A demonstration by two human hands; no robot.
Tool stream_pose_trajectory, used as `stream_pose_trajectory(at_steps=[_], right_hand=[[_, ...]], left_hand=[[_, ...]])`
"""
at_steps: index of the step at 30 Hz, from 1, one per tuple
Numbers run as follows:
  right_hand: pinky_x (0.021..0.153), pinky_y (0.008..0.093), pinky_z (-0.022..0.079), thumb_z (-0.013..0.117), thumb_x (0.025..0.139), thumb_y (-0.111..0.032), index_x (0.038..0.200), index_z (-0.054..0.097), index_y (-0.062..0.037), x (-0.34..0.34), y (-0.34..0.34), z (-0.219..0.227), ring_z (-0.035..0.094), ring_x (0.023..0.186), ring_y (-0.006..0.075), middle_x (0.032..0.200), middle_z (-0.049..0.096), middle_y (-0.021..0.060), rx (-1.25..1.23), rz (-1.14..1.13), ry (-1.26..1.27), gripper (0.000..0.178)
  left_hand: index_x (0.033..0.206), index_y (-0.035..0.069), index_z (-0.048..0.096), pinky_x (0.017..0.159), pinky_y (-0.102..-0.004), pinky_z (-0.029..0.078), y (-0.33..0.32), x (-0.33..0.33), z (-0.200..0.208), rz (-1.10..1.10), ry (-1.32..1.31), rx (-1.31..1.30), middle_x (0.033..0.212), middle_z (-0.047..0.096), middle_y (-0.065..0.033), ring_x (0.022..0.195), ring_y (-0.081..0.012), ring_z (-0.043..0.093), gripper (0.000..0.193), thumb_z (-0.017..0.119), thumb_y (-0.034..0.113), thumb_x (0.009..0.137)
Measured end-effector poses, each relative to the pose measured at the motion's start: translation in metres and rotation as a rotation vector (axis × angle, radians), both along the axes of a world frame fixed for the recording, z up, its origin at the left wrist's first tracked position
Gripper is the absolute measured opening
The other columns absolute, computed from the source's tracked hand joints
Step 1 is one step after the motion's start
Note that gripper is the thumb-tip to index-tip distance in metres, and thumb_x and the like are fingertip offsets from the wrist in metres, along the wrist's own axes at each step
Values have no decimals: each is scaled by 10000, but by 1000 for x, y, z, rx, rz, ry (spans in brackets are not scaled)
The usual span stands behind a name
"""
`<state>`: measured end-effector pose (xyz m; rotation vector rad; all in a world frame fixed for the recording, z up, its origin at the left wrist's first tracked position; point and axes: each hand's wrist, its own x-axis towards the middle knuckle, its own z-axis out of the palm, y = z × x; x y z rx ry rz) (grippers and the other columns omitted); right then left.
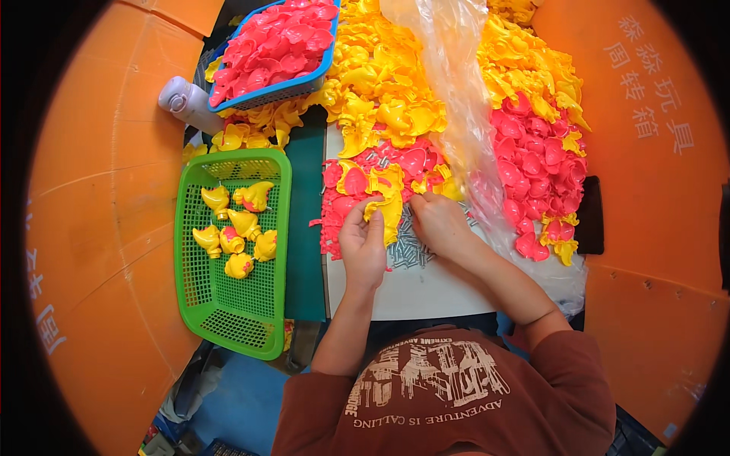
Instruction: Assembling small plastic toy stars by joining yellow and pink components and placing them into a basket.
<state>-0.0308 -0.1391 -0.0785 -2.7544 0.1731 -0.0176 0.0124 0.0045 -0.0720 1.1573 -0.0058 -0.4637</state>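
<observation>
My left hand [363, 249] is closed on a thin, curved yellow plastic shell [391, 204], pinched between thumb and fingers. Just to its right, my right hand [442, 226] has its fingertips pressed together; what they hold, if anything, is hidden. Beyond those fingertips lies another yellow piece [447, 185]. Beneath and between the hands, grey metal pins [411, 252] are heaped on the white tabletop [426, 292]. Small red plastic parts [331, 228] lie left of the held shell.
At left, a green basket [284, 228] holds several yellow-and-red assembled figures [245, 223]. Behind it are a pale bottle [192, 106] and a blue basket [327, 70] heaped with red shells. Yellow shells [380, 72], clear plastic film [456, 99] and red shells [532, 171] cover the far table. Orange panels [639, 182] flank it.
</observation>
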Motion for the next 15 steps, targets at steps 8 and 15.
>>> stream_pose_trajectory(at_steps=[8,15], right_hand=[[586,417,492,589,717,-68,771,566,2,-10,-7,-6,608,684,323,722,570,163,-41,-19,-154,92],[622,436,486,595,773,-93,831,559,12,-8,-8,1,599,715,364,749,574,172,223,-121,-65,125]], left_hand=[[1154,-49,525,718,-204,458,-4,-6,13,-48,-175,162,987,595,-84,848,-87,572,243,447,17,934],[1154,-46,527,673,-195,448,-4,-3,12,-42,-142,136,964,595,-78,809,-74,564,243,449,18,933]])
